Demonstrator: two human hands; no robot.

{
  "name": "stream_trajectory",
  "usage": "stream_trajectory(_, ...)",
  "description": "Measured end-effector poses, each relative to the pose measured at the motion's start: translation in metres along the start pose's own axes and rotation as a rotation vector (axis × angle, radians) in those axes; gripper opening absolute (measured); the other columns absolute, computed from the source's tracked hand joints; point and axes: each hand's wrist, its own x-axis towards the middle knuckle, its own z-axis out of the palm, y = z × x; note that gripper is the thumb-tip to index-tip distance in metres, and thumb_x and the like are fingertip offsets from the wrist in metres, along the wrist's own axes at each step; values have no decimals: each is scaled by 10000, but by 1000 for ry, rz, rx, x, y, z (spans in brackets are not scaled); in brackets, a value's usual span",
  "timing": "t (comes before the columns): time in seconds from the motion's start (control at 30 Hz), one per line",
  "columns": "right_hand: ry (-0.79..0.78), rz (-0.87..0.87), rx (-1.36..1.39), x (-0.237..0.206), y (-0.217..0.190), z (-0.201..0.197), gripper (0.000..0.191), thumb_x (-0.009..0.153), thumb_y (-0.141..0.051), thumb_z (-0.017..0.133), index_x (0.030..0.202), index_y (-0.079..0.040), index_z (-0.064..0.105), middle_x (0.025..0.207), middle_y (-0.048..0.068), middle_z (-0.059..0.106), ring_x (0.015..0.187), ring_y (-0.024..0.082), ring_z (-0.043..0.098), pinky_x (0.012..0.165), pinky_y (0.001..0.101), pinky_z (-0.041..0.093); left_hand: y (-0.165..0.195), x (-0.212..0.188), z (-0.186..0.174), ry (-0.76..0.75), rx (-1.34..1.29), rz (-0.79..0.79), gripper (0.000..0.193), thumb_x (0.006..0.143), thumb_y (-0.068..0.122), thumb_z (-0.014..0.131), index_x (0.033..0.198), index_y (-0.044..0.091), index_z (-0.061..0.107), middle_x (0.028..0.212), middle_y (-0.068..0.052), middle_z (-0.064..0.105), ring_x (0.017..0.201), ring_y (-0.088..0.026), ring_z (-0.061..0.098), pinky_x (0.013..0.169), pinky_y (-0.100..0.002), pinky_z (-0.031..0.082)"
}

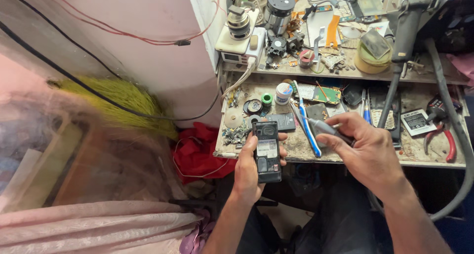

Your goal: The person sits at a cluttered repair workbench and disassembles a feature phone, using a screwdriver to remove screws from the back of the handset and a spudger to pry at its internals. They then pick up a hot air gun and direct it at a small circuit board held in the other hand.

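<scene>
My left hand point(248, 171) holds a small black phone point(267, 152) with its back cover off, so the inner parts show. It is upright in my palm, just in front of the workbench edge point(345, 160). My right hand point(368, 148) grips a slim grey tool point(323, 127) whose tip points left toward the phone. The tool's tip is a short way from the phone, not touching it.
The bench holds a blue-and-white toothbrush point(308, 128), a black battery point(281, 121), a green circuit board point(323, 93), red-handled pliers point(444, 140), a keypad phone point(382, 111) and several small parts. A grey hose point(452, 116) runs down the right. Red cloth point(197, 153) lies below left.
</scene>
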Motion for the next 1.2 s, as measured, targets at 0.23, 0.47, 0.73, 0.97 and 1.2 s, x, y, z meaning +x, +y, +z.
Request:
stream_trajectory(0.23, 75, -322, -104, -1, -22, 2, 287, 844, -78, 784, 1129, -58, 766, 983, 85, 753, 795, 124, 721, 656, 251, 575, -6, -3, -2, -36, -45, -23, 542, 1102, 306, 276, 1576, 52, 352, 1179, -203, 679, 891, -192, 683, 758, -336, 598)
stream_trajectory(0.47, 78, -503, -217, 6, -36, 9, 249, 851, -59, 776, 1100, -53, 764, 925, 95, 717, 799, 224, 700, 680, 333, 555, -9, -4, 1, -44, -14, -8, 568, 1088, 297, 292, 1602, 58, 334, 1185, -194, 669, 908, -185, 680, 775, -335, 595)
stream_trajectory(0.73, 92, -529, -281, 5, -40, 10, 241, 854, -75, 772, 1093, -45, 758, 910, 102, 713, 818, 265, 687, 692, 367, 540, -11, -4, 2, -56, 10, 18, 590, 1087, 316, 331, 1602, 28, 326, 1189, -189, 670, 913, -172, 678, 777, -325, 596)
stream_trajectory(0.97, 71, -495, -285, 6, -40, 10, 226, 862, -90, 767, 1084, -49, 765, 887, 101, 708, 789, 264, 688, 659, 368, 541, -14, -5, 3, -46, 49, 27, 593, 1077, 312, 352, 1599, 32, 336, 1179, -187, 678, 900, -168, 681, 768, -318, 599)
stream_trajectory(1.2, 54, -468, -400, 3, -46, 11, 228, 868, -137, 758, 1077, -45, 759, 852, 103, 696, 755, 284, 686, 644, 401, 543, -16, -5, 7, -6, 81, 12, 601, 1061, 299, 359, 1609, 55, 323, 1184, -163, 671, 882, -155, 670, 752, -310, 588)
